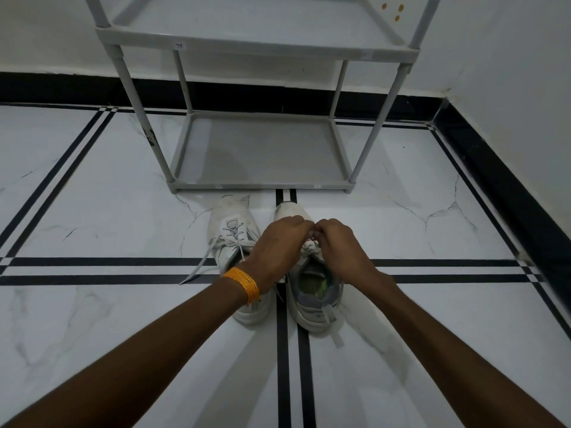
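Two white sneakers stand side by side on the floor, toes pointing away from me. The left sneaker [230,230] has loose laces trailing out to the left. Over the right sneaker [315,291] my left hand [279,242] and my right hand [335,242] meet, fingers curled, pinching its laces [310,245] above the tongue. The hands hide most of those laces. An orange thread band [244,284] wraps my left wrist.
A grey plastic shoe rack [259,183] stands just beyond the toes, its bottom shelf bare and an upper shelf above. White marble floor [108,211] with black stripes spreads around. A white wall with a black skirting [494,180] runs along the right and back.
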Demonstrator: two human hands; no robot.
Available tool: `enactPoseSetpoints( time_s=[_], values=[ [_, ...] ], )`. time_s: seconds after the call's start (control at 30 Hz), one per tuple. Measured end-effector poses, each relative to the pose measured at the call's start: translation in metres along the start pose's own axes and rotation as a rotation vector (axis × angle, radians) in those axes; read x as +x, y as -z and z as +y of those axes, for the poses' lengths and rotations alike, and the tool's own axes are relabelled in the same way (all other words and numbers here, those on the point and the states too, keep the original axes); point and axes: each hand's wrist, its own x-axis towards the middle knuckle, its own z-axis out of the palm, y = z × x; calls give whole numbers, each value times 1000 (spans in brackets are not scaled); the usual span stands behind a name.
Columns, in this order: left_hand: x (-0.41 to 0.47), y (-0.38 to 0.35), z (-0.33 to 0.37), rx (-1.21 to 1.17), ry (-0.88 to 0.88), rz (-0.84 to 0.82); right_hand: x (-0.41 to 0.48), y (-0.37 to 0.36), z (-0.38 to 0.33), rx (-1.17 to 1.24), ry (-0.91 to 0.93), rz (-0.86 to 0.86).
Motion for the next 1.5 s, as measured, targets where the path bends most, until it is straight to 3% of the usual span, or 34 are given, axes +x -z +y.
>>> enactPoseSetpoints(
  time_s=[0.1,0.23,0.33,0.43,0.5,0.6,0.77,1.5],
  values=[
    [0,0,1,124,-28,-57,-2,6,-1,215,-75,-20],
    [6,2,-1,93,15,-92,-3,9,-1,254,-89,-60],
    [10,6,-1,-145,246,-123,-3,13,0,229,-49,-69],
    [15,18,1,-612,568,-314,-4,16,3,177,13,-74],
    [18,27,2,-812,679,-384,-5,15,7,162,34,56],
    [21,33,3,-861,699,-395,-9,20,6,104,136,317],
    [23,30,1,-863,692,-396,-8,27,-4,-91,353,138],
    [25,38,-10,-834,608,-291,-7,40,-14,-129,261,-12]
  ],
)
